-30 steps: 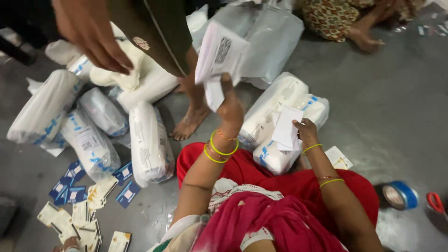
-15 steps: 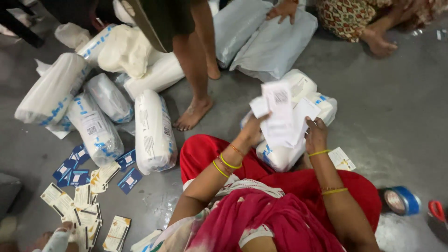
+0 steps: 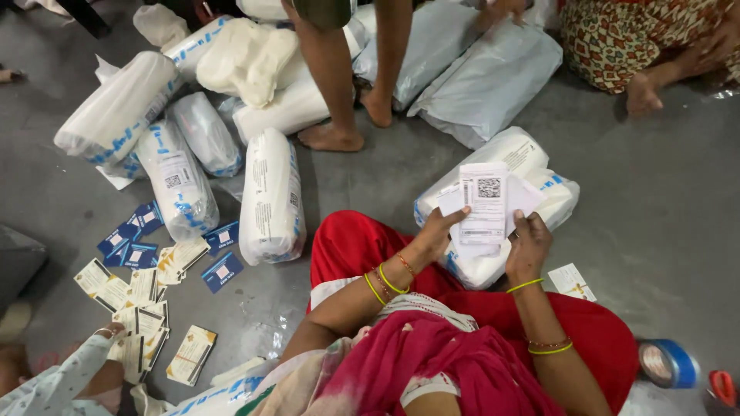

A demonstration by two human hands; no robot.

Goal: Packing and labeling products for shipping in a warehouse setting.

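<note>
Labels [image 3: 484, 202] pinched upright between both raised hands [image 3: 482, 240].

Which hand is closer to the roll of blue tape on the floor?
Right. The right hand holds the paper labels above the tape roll; the left hand is farther left.

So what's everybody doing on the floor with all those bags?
A person in red sits on the floor, both hands, left and right, holding a bunch of paper labels over a white parcel. More parcels lie around. Someone stands barefoot among them, and another hand touches cards spread on the floor.
</note>
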